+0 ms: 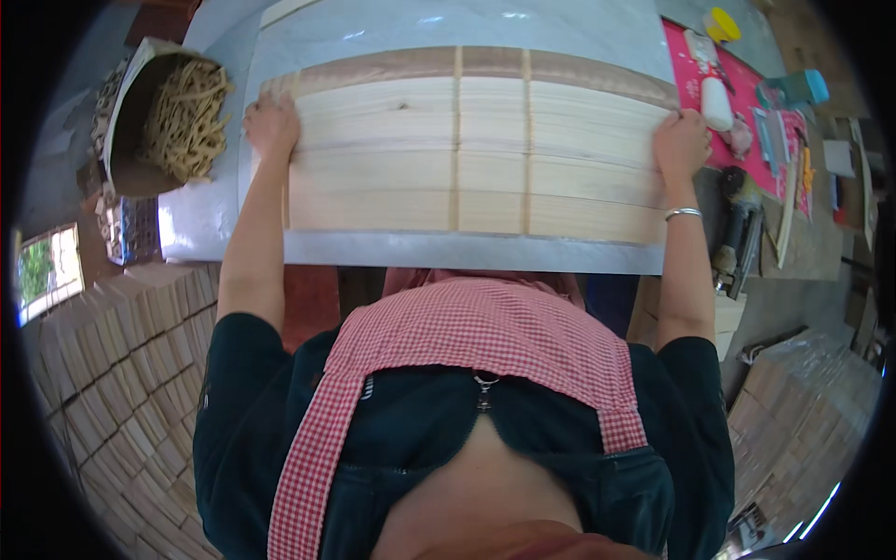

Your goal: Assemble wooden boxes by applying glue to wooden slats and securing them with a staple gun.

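A row of pale wooden boards (373,173) lies on the light grey tabletop in front of me, with a darker brownish strip along the far edge. Two narrow tan bands (457,140) run across the boards near the middle, and another thin line crosses close to the left end. My left hand (272,127) is closed at the boards' far left corner, its fingertips partly hidden. At the opposite end my right hand (682,145) is curled against the far right corner, fingers bent. Whether either hand pinches a band as well cannot be made out.
An open carton (117,140) full of tan rubber bands stands left. Right of the boards, a pink mat (686,70) carries a white bottle (716,105), a teal-capped jar (793,89) and tools. A dark handheld tool (737,224) lies nearer. Stacked wood blocks (140,364) fill the lower left.
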`<action>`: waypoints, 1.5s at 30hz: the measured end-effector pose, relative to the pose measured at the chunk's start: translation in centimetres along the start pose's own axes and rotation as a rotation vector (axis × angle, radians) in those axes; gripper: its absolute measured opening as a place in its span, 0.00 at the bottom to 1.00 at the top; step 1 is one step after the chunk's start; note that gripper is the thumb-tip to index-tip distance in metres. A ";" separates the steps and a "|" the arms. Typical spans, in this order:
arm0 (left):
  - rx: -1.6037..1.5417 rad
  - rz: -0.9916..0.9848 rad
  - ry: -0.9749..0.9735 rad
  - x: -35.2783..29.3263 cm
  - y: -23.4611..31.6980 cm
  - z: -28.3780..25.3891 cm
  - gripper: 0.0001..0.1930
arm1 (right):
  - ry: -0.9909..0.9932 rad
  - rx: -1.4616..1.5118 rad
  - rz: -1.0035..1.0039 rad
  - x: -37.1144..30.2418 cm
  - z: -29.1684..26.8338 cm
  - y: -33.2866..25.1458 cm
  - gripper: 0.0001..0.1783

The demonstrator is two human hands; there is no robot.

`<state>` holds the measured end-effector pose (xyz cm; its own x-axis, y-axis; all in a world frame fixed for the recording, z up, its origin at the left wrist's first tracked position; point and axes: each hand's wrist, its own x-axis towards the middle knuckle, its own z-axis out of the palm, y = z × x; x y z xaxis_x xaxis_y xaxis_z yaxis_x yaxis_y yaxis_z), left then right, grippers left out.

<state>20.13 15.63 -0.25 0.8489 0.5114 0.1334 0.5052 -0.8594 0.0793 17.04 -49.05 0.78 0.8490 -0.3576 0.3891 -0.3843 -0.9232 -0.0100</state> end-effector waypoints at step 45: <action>-0.094 1.161 -0.200 -20.3 16.9 -5.0 0.51 | 0.001 0.221 0.304 8.6 1.1 6.6 0.31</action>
<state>10.62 -9.25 3.30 0.8055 -0.5923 0.0171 -0.5914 -0.8018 0.0859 22.18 -58.39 3.04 0.7081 -0.6197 0.3384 -0.5307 -0.7832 -0.3240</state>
